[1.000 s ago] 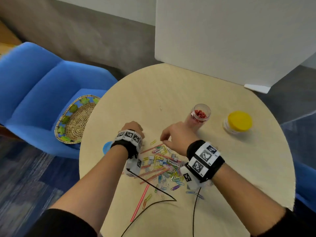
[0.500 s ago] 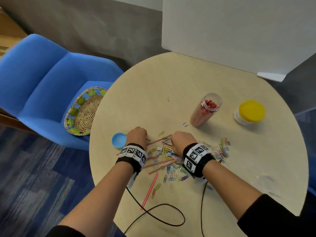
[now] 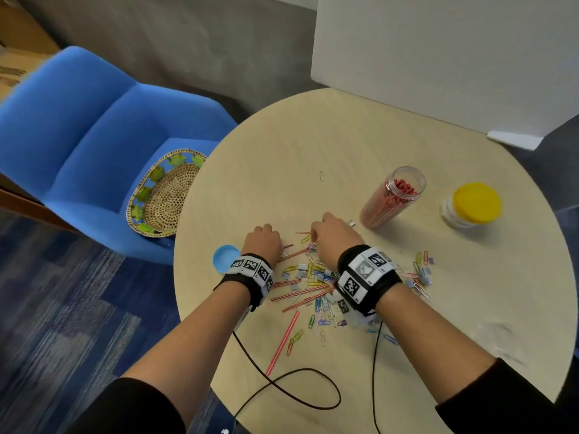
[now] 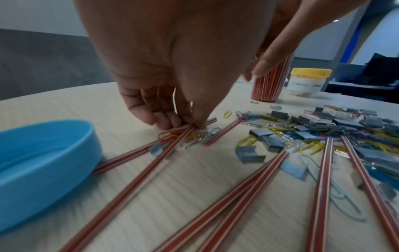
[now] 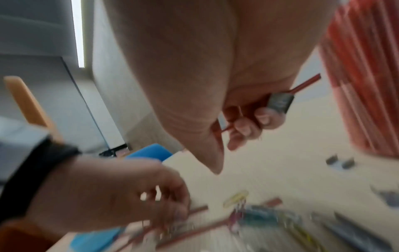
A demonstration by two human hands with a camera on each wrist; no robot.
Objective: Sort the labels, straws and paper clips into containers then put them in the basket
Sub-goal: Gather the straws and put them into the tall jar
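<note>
Two hands work the pile at centre frame. The right hand (image 5: 248,122) has its fingers (image 5: 244,129) curled round a red straw (image 3: 304,233) and a small grey label (image 5: 280,102), lifted just off the tabletop (image 3: 313,145). The left hand (image 4: 164,109) presses its fingers (image 4: 166,119) together on the ends of several striped straws (image 4: 134,184), among loose paper clips (image 4: 311,147). More clips and labels lie scattered to the lower right. An open straw jar (image 3: 391,197) stands up and right of the hands, a yellow-lidded jar (image 3: 473,205) beyond it, a blue lid (image 3: 225,257) at the left wrist, and the basket (image 3: 141,195) on the blue chair at left. Mixed pickups are the risk: the label could ride into the straw jar, and clips could snag the left bundle.
</note>
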